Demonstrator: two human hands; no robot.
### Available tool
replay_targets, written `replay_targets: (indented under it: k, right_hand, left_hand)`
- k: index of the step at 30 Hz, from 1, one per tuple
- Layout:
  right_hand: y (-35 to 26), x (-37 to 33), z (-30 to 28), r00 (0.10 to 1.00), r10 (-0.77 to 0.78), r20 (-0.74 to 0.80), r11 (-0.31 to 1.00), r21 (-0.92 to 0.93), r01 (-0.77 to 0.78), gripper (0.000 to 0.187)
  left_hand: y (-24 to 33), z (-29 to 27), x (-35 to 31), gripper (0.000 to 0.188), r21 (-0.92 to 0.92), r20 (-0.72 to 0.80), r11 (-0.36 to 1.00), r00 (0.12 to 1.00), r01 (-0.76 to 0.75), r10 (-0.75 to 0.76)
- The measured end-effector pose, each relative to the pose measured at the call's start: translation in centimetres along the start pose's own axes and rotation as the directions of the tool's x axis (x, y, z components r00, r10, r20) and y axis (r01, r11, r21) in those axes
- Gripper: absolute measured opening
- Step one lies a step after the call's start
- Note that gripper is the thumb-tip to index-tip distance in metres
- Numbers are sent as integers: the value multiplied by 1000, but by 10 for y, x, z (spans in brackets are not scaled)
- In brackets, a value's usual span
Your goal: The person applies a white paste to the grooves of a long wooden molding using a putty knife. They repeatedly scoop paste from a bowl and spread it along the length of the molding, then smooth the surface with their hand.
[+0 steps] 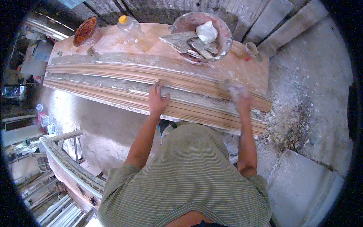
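Note:
Two long tan ribbed mouldings (204, 110) lie side by side along the near part of a wooden table, with a rough grey strip (113, 83) between them. My left hand (157, 101) rests open on the near moulding, its fingers stretched over the grey strip toward the far moulding. Over the right part of the far moulding (113, 70), my right hand (241, 95) is closed on something pale and greyish. Motion blurs that hand, so the kind of thing in it does not show.
Behind the mouldings on the table (155, 55) stand an orange-brown woven bowl (85, 31), a clear bottle with a yellow cap (129, 27) and a stained basin (224, 28) of flat scraps and a white lump. Crumbly debris (289, 126) covers the floor at right. A curved frame (72, 160) stands at left.

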State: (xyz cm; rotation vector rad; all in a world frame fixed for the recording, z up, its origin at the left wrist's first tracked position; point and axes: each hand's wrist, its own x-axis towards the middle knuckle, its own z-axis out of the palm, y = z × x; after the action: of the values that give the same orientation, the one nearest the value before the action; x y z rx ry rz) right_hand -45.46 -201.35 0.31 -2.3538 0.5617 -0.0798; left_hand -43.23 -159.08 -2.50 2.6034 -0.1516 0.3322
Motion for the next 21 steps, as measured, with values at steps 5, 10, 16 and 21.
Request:
replay_targets:
  k: [5, 10, 16, 21]
  right_hand:
    - [-74, -47, 30, 964, 208, 166, 977, 3, -211, 60]
    - [56, -20, -54, 935, -105, -338, 964, -267, 11, 25]
    - [-13, -6, -41, 952, 62, -300, 997, -16, -70, 44]
    - [-134, -15, 137, 979, -204, 15, 977, -62, 205, 44]
  left_hand:
    - [-6, -4, 1, 52, -37, 5, 999, 1000, -8, 9]
    - [-7, -10, -3, 53, -136, 42, 991, 999, -8, 14]
    - [-36, -25, -1, 47, -276, 167, 961, 985, 3, 45]
    - [-91, -77, 25, 32, -398, 15, 917, 1000, 9, -3]
